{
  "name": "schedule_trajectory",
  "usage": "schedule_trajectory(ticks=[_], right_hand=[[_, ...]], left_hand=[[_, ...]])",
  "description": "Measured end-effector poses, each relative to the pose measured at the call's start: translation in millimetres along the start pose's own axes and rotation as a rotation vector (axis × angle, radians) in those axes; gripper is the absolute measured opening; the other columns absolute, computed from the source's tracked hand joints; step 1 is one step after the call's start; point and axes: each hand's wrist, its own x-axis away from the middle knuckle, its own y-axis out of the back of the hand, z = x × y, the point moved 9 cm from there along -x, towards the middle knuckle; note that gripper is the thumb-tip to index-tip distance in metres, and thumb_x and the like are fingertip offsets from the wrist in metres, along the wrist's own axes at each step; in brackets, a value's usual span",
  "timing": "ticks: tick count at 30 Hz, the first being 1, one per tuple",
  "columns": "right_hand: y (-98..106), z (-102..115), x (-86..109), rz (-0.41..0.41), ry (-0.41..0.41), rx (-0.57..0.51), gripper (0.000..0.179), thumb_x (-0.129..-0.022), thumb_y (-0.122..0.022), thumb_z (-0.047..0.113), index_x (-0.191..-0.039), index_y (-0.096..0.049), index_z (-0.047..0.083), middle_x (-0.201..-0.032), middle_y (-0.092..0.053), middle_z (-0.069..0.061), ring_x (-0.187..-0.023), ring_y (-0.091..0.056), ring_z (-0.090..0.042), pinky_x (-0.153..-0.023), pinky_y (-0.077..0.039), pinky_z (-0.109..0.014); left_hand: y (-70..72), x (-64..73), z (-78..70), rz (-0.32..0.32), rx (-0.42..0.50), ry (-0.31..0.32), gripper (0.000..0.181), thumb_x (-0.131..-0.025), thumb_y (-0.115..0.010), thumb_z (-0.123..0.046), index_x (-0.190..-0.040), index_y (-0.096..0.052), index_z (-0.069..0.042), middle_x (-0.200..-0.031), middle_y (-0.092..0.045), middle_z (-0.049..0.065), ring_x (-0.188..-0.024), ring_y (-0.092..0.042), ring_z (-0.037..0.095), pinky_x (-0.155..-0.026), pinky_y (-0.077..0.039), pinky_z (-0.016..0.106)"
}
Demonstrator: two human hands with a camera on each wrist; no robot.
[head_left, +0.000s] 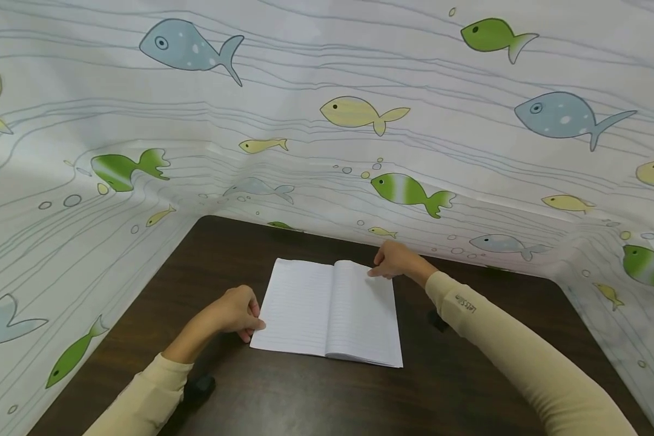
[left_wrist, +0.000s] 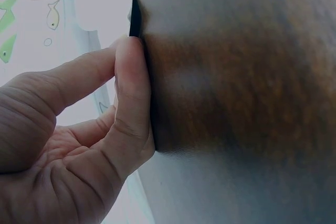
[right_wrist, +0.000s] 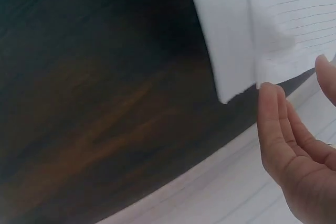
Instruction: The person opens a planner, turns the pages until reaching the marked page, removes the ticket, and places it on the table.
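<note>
An open notebook (head_left: 300, 306) with lined white pages lies flat on the dark wooden table. At its left edge, near the lower corner, my left hand (head_left: 233, 312) pinches the pages between thumb and fingers. The left wrist view shows the thumb and index fingertips (left_wrist: 131, 51) meeting at the paper's edge. My right hand (head_left: 400, 260) is over the notebook's upper right corner. In the right wrist view its fingers (right_wrist: 273, 124) are nearly straight, their tips right at the page corner, with the thumb (right_wrist: 325, 80) held apart over the lined page.
Dark wood tabletop (head_left: 283, 393) surrounds the notebook. A white sheet printed with fish (head_left: 354, 112) stands along the table's back and both sides. Small dark objects show beside the left wrist (head_left: 200, 387) and under the right sleeve (head_left: 438, 321).
</note>
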Motion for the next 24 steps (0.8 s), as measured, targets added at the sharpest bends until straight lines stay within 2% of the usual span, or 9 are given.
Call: schedule_trajectory(ticks=[4,8,10,12,15,17,21,24], right_hand=[[-6.8,-18.6,-4.5,0.013,-0.069,0.006,0.045,-0.095,-0.085,0.024,-0.120,-0.072,-0.012,-0.099,-0.080,-0.017,-0.086,-0.079,-0.022,-0.085,-0.068,-0.035],[-20.1,-31.1,-10.5,0.021,-0.104,0.011,0.036,-0.094,-0.086,0.029,-0.094,-0.079,-0.006,-0.077,-0.075,-0.008,-0.068,-0.070,-0.014,-0.075,-0.066,-0.028],[-25.3,-33.0,-11.9,0.015,-0.108,0.011,0.038,-0.094,-0.086,0.032,-0.080,-0.076,-0.003,-0.068,-0.070,-0.006,-0.062,-0.063,-0.013,-0.068,-0.061,-0.025],[-26.8,-33.3,-12.3,-0.001,-0.120,0.005,0.042,-0.092,-0.087,0.034,-0.075,-0.070,0.000,-0.064,-0.066,-0.005,-0.061,-0.061,-0.013,-0.067,-0.060,-0.026],[-26.5,-32.9,-12.1,-0.025,-0.139,0.013,0.046,-0.091,-0.088,0.037,-0.075,-0.062,0.004,-0.065,-0.064,-0.005,-0.062,-0.061,-0.014,-0.070,-0.060,-0.028],[-27.6,-33.0,-13.5,-0.034,-0.156,0.018,0.047,-0.089,-0.090,0.038,-0.079,-0.058,0.005,-0.064,-0.061,-0.004,-0.062,-0.060,-0.015,-0.067,-0.058,-0.028],[-30.1,-33.8,-15.4,-0.054,-0.176,0.022,0.049,-0.084,-0.095,0.033,-0.090,-0.059,-0.001,-0.062,-0.052,-0.002,-0.059,-0.053,-0.014,-0.054,-0.046,-0.023],[-31.9,-34.6,-15.9,-0.068,-0.182,0.012,0.051,-0.082,-0.097,0.029,-0.098,-0.062,-0.004,-0.065,-0.052,-0.003,-0.060,-0.053,-0.015,-0.053,-0.043,-0.022]], left_hand=[[0.6,1.7,0.2,-0.006,0.002,-0.001,0.022,-0.089,-0.083,0.004,-0.089,-0.061,0.002,-0.071,-0.066,0.013,-0.053,-0.071,0.016,-0.058,-0.066,0.031],[-0.1,3.0,0.6,-0.003,0.003,-0.005,0.022,-0.090,-0.082,0.004,-0.089,-0.060,0.002,-0.071,-0.066,0.013,-0.053,-0.071,0.017,-0.058,-0.066,0.031],[-0.7,3.3,0.6,0.001,0.000,-0.013,0.022,-0.090,-0.082,0.004,-0.089,-0.060,0.002,-0.071,-0.066,0.013,-0.053,-0.071,0.017,-0.058,-0.066,0.032],[-0.5,3.2,0.1,-0.004,0.002,-0.020,0.022,-0.090,-0.082,0.004,-0.088,-0.061,0.002,-0.070,-0.066,0.013,-0.053,-0.071,0.017,-0.058,-0.066,0.031],[0.4,2.5,-1.3,-0.011,0.001,-0.035,0.021,-0.090,-0.082,0.005,-0.088,-0.061,0.002,-0.070,-0.066,0.012,-0.052,-0.070,0.016,-0.057,-0.065,0.031],[0.5,2.0,-0.1,-0.017,0.005,-0.033,0.021,-0.089,-0.082,0.005,-0.088,-0.061,0.002,-0.070,-0.066,0.012,-0.052,-0.070,0.016,-0.057,-0.065,0.031],[0.5,1.3,0.6,-0.018,0.010,-0.033,0.021,-0.089,-0.082,0.005,-0.088,-0.061,0.002,-0.070,-0.066,0.012,-0.052,-0.070,0.016,-0.057,-0.065,0.031],[0.7,0.9,1.9,-0.018,0.015,-0.024,0.021,-0.089,-0.082,0.005,-0.088,-0.061,0.002,-0.070,-0.065,0.012,-0.052,-0.070,0.016,-0.057,-0.065,0.030]])
